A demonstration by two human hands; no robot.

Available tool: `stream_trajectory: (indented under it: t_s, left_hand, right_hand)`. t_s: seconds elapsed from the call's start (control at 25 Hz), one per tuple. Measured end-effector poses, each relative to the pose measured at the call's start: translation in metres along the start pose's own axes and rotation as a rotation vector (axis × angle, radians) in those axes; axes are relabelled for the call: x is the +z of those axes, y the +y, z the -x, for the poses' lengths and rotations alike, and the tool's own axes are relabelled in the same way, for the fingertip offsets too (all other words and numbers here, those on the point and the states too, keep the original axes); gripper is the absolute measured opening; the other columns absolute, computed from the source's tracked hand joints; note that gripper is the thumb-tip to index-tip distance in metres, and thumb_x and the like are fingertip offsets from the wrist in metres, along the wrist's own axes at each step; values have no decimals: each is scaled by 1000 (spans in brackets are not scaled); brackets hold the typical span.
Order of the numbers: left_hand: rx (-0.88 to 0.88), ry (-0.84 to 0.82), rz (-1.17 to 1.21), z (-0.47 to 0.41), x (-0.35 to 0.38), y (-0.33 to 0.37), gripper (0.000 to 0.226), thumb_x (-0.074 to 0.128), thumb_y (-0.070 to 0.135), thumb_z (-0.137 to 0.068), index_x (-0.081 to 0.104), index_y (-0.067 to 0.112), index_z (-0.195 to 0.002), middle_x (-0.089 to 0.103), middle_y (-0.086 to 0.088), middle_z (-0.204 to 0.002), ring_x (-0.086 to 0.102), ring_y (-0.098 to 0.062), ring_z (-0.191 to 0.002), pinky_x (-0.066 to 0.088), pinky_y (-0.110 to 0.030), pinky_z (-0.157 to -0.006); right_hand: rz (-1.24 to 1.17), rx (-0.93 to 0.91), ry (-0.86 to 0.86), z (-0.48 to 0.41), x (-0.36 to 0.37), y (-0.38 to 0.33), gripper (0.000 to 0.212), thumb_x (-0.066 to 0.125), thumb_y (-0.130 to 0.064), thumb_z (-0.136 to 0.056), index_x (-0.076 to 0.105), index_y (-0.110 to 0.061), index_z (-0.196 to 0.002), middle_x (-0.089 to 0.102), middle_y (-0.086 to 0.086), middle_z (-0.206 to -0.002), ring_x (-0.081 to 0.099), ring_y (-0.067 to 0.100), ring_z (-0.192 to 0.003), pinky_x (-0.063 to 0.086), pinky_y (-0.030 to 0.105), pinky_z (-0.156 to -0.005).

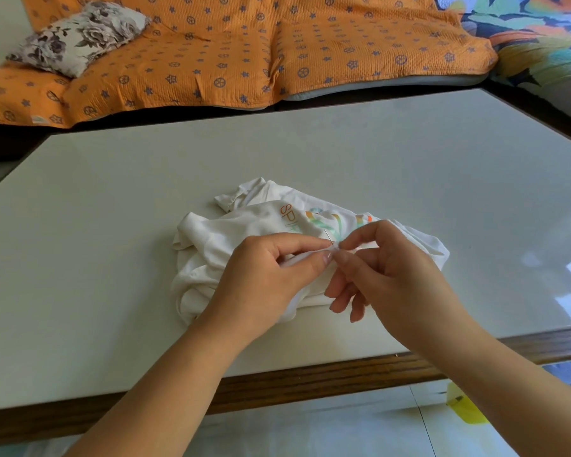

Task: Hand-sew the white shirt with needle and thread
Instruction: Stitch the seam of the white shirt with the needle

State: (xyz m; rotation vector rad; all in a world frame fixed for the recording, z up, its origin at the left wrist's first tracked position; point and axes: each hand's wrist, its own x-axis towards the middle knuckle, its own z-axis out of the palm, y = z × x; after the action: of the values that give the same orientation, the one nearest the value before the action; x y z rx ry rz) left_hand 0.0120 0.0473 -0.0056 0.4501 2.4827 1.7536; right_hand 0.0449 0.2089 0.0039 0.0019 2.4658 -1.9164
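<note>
- The left hand (pixel 264 275) pinched a small fold of the white shirt (pixel 218 239) between thumb and forefinger, probably to keep the cloth raised and taut for the stitch.
- The right hand (pixel 389 275) met it fingertip to fingertip, thumb and forefinger closed on the needle (pixel 327 235), whose thin shaft stuck up just behind the pinch. Its other 3 fingers hung loosely curled, clear of the fabric.
- No thread could be made out.
- The shirt lay crumpled on the table (pixel 112 225) towards its near edge, print upward, bunched so the worked spot sat within easy reach.
- Count: 2 hands, 1 needle, 1 shirt, 1 table.
- Beyond the table lay 1 orange patterned cover (pixel 211 61) with 1 floral cushion (pixel 80 37) on it.
</note>
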Motion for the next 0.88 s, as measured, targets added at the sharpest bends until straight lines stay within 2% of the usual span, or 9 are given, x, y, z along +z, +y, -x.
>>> stream_trajectory:
  t_s: [0.04, 0.12, 0.24, 0.36, 0.48, 0.6, 0.68, 0.8, 0.88]
  left_hand:
    - [32, 0, -46, 0, 1, -2, 17, 73, 23, -87, 76, 39, -91, 74, 19, -90, 67, 4, -90, 50, -9, -77]
    - [113, 29, -172, 0, 4, -7, 15, 73, 29, -86, 75, 43, -88, 71, 14, -86, 67, -4, -87, 53, -21, -76]
    - [157, 47, -260, -1, 6, -9, 20, 64, 42, -81, 67, 49, -100, 67, 14, -84, 65, -7, -86, 53, -34, -76]
    - [156, 51, -247, -3, 4, -8, 17, 66, 43, -83, 70, 44, -99, 68, 14, -85, 65, -6, -88, 53, -32, -78]
    - [117, 54, -222, -4, 3, -8, 6, 73, 31, -86, 78, 34, -89, 68, 15, -84, 65, -3, -89, 52, -29, -81]
    - [84, -11, -209, -3, 2, -9, 10, 74, 27, -86, 78, 34, -91, 69, 16, -88, 65, 0, -91, 52, -25, -85]
    - [57, -60, -185, -2, 1, -8, 11, 74, 27, -86, 77, 36, -92, 70, 17, -89, 64, 2, -92, 51, -21, -86]
    - [-17, -173, -92, -3, -1, -5, 13, 72, 24, -87, 77, 35, -92, 69, 26, -85, 63, 7, -92, 44, -7, -83]
    - [-55, -239, -32, -4, -2, -4, 14, 71, 23, -87, 77, 34, -94, 70, 26, -86, 64, 8, -95, 42, -7, -86]
  right_hand:
    - [-30, 1, -12, -1, 0, 1, 9, 52, -14, -98, 53, -21, -104, 71, 8, -68, 68, 21, -58, 52, 26, -51]
    - [-49, 11, -49, -3, -1, 0, 15, 52, -10, -98, 58, -20, -108, 71, 10, -71, 70, 23, -62, 56, 30, -54]
    - [-38, 37, -42, -3, -2, -1, 11, 52, -12, -98, 61, -17, -95, 72, 9, -71, 71, 23, -63, 57, 33, -54]
    - [30, 21, 49, -3, -2, -3, 10, 56, -19, -96, 60, -22, -87, 72, 1, -71, 68, 15, -59, 48, 24, -47]
    - [74, 28, 174, -10, -7, -2, 11, 65, -24, -89, 66, -24, -78, 63, -5, -70, 54, 3, -53, 41, 16, -48]
    - [-165, 102, 221, -22, -16, -1, 15, 60, -18, -94, 60, -16, -79, 70, -2, -77, 58, 9, -63, 44, 24, -56]
    - [-384, 137, 201, -30, -26, -3, 15, 52, -13, -98, 55, -14, -83, 74, 5, -81, 60, 15, -63, 43, 25, -54]
    - [-723, 207, 97, -35, -37, -10, 16, 44, -9, -100, 51, -12, -86, 72, 9, -74, 58, 15, -51, 47, 19, -44]
    - [-859, 227, 60, -39, -41, -10, 19, 42, -6, -99, 52, -10, -84, 69, 10, -69, 69, 18, -61, 56, 22, -53]
